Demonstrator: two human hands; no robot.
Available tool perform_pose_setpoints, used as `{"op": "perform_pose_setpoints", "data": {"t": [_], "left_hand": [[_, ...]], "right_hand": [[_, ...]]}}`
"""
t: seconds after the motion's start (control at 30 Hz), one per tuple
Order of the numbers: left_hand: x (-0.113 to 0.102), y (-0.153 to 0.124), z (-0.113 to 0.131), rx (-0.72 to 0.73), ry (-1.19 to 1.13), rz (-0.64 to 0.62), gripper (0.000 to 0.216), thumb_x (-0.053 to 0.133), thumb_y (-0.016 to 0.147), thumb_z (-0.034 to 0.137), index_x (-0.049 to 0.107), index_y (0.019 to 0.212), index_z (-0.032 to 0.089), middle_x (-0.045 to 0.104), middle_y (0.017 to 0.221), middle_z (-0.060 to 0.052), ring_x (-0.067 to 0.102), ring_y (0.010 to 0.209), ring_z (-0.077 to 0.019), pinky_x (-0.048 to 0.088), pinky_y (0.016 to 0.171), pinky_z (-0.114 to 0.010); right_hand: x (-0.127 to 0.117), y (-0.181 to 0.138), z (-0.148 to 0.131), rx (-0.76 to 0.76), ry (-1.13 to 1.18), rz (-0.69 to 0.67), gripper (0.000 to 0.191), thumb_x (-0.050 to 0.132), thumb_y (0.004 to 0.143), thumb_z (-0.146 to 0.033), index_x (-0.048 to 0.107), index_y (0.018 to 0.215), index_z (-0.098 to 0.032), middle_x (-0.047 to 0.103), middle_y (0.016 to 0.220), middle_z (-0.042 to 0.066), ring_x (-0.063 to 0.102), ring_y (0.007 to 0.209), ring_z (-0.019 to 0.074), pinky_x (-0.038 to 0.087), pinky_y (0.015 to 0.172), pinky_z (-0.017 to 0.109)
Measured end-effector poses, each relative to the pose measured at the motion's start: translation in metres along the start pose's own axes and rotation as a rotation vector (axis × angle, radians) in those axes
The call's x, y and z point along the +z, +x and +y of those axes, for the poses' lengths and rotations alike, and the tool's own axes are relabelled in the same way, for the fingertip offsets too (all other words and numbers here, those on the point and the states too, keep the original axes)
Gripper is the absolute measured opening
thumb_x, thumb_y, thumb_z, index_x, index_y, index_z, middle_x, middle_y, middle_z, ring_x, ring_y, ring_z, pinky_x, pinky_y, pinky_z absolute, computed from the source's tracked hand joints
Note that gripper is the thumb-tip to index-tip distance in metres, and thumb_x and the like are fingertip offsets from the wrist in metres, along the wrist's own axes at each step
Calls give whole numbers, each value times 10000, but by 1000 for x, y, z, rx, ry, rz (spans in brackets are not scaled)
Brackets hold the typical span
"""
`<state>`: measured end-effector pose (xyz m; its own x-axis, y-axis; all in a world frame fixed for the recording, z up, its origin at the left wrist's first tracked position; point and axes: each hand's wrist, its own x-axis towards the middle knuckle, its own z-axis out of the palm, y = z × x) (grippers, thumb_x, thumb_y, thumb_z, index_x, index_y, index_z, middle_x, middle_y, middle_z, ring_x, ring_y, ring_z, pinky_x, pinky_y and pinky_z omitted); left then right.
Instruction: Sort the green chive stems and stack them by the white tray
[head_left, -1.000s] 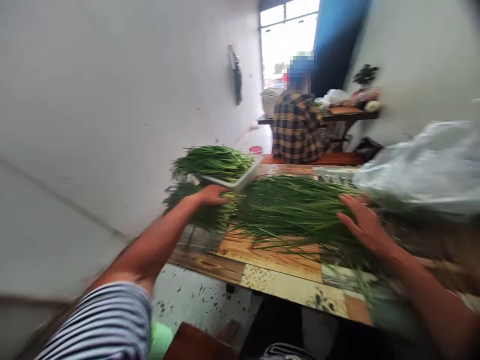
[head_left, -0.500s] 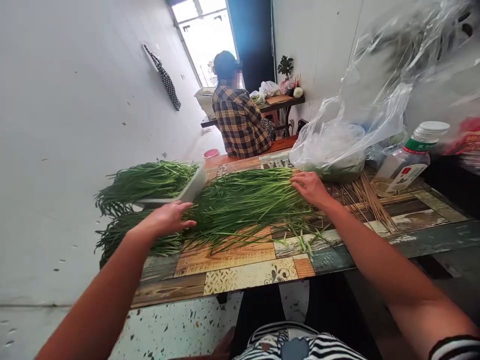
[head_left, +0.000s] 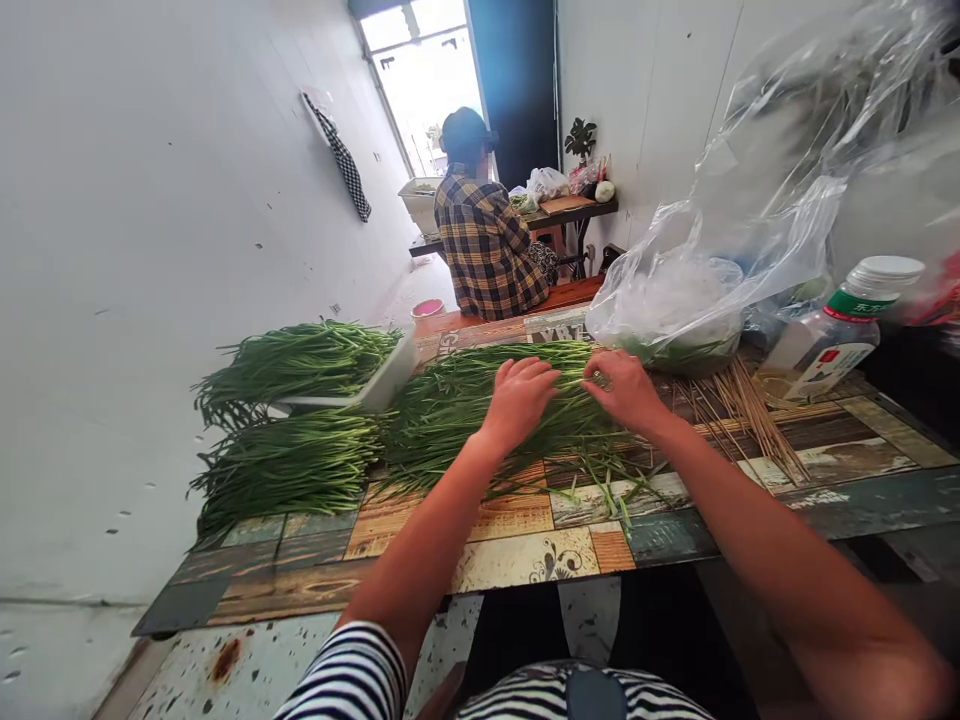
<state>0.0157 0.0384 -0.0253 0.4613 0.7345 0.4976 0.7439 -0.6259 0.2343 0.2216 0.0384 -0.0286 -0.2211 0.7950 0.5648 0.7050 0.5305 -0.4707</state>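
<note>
A long loose pile of green chives (head_left: 465, 405) lies across the patterned table (head_left: 517, 555). My left hand (head_left: 519, 398) rests palm down on the pile, fingers together and lying flat. My right hand (head_left: 624, 388) is just to its right at the pile's end, fingers curled down onto the chive stems. A separate bunch of chives (head_left: 289, 465) lies on the table at the left. Behind it a white tray (head_left: 379, 385) holds more chives (head_left: 300, 358).
A clear plastic bag (head_left: 712, 270) stands at the back right beside a white-capped bottle (head_left: 832, 335). Bamboo skewers (head_left: 731, 405) lie to the right of my hands. A person in a plaid shirt (head_left: 486, 245) sits further back, facing away. A white wall runs along the left.
My left hand has left the bunch at the left and moved right onto the main pile, close to my right hand. The camera has steadied and turned slightly.
</note>
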Motion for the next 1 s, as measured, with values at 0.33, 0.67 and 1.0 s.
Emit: {"op": "perform_pose_setpoints", "data": {"t": [0.33,0.67,1.0], "left_hand": [[-15,-4,22,-159,-578,-63,342,431,933,319,664,752,146,542,592,12,458,585,-97,355,609,-219],[-29,-1,16,-496,-1232,-382,380,561,805,474,650,811,105,448,520,51,370,454,-48,286,457,-180],[-9,-1,27,-231,-411,-29,205,539,877,236,725,945,184,739,880,-37,649,800,-160,471,753,-254]], "right_hand": [[-9,-4,-26,413,665,-85,294,702,698,-453,710,784,-173,639,671,6,519,606,125,390,573,267],[-7,-2,-3,489,804,92,279,740,665,-445,665,679,-176,641,643,1,531,561,108,437,556,258],[-59,2,-16,153,284,-342,196,540,799,-343,666,843,-201,671,785,25,562,653,145,444,598,268]]}}
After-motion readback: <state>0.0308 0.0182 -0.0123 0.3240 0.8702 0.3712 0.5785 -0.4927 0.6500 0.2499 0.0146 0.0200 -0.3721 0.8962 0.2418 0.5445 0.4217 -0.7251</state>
